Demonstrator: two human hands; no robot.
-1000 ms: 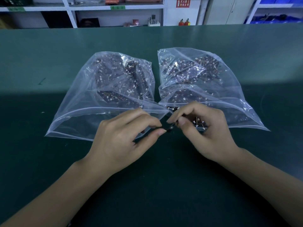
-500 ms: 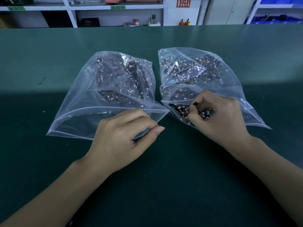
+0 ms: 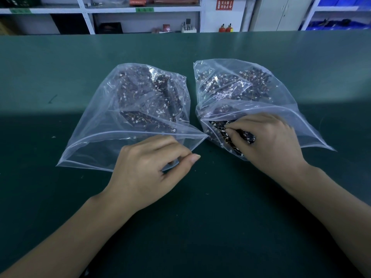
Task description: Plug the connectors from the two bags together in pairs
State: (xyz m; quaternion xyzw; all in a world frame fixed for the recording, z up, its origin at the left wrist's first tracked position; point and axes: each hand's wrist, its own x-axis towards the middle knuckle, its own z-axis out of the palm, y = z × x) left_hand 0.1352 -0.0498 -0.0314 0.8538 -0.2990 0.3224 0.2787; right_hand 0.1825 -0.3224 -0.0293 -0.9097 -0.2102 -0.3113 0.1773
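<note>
I'm seeing my right hand (image 3: 269,141) digging into the right bag's (image 3: 261,109) mouth, grip pinching connectors (image 3: 224,135). My left hand (image 3: 148,173) is curling at the left bag's (image 3: 112,121) opening; its grip's contents, I cannot tell. Both bags are lying on the tabletop (image 3: 60,73).

Single head view, looking forward and down across green table (image 3: 60,67), close over hands, shelves beyond.
</note>
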